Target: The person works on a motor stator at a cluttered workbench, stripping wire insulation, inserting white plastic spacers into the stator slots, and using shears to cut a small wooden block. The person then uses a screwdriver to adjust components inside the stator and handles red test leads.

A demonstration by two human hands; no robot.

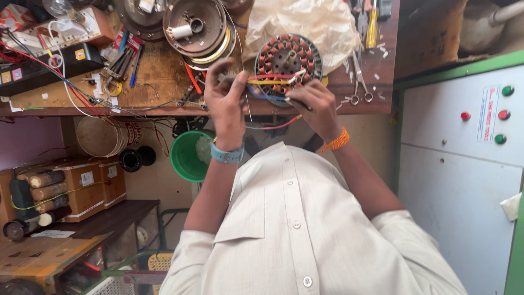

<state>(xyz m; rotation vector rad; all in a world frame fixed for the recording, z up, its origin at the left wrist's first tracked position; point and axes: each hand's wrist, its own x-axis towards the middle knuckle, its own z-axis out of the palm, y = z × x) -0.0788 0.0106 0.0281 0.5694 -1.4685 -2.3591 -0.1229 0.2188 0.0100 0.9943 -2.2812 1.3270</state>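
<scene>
My left hand (226, 101) pinches the coloured wire leads (270, 79) taut; my right hand (314, 104) closes, I think, on a dark tool. The wound stator (288, 57) sits on the worktop (158, 71) just beyond. Keeping the leads tensioned and separated works best.

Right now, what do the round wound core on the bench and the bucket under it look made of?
Wound core: reddish-brown glossy coils look like enamelled copper wire on a dull grey metal hub. Bucket: smooth, evenly green wall suggests moulded plastic.
</scene>
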